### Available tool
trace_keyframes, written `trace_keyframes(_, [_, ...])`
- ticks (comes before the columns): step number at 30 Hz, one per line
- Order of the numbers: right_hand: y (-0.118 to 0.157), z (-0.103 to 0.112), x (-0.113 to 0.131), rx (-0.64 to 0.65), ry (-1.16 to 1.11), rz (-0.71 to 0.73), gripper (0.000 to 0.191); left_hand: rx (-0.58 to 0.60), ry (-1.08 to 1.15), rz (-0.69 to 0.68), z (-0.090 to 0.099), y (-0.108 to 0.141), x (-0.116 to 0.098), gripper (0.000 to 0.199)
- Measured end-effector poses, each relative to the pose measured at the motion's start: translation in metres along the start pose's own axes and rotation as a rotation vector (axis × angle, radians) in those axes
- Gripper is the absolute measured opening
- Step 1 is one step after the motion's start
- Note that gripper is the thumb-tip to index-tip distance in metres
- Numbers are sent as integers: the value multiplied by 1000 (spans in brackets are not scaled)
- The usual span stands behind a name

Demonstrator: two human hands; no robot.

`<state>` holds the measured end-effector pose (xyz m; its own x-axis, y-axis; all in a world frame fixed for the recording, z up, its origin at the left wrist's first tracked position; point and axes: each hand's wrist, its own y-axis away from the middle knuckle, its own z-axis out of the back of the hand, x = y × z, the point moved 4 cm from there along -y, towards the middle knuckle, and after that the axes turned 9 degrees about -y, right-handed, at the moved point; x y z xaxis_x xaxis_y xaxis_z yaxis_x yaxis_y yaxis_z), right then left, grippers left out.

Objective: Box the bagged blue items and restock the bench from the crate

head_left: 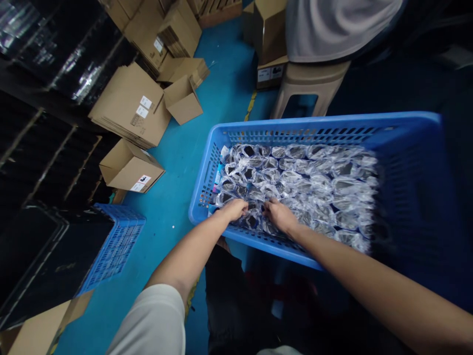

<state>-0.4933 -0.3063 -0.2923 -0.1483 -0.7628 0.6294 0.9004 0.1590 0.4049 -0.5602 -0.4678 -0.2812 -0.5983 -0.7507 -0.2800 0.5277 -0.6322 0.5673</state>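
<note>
A large blue plastic basket [318, 120] with slotted walls stands in front of me. Rows of dark items in clear plastic bags [291, 182] are packed upright inside it; what they are I cannot make out. Near the basket's near left part, my left hand [236, 209] has its fingers closed on the edge of a bagged item [252, 219]. Just to the right, my right hand [280, 215] grips the other side of that plastic, fingers curled. The fingertips of both hands are partly hidden among the bags.
Stacked flat cartons [129, 98] and an open carton [131, 165] lie on the blue floor [173, 197] to the left. Another blue crate [118, 246] stands lower left. Beyond the basket, a person in a grey garment [340, 29] sits on a beige stool [314, 79].
</note>
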Motion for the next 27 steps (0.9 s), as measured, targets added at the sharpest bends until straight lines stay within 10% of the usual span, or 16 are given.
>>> trace_keyframes(17, [5,-13,11,203,-180,345,61,-68,97,-75,5,9,5,12])
trace_keyframes(27, [-10,-21,23,170,-162,405,25,-23,178,136,-2,4,15,16])
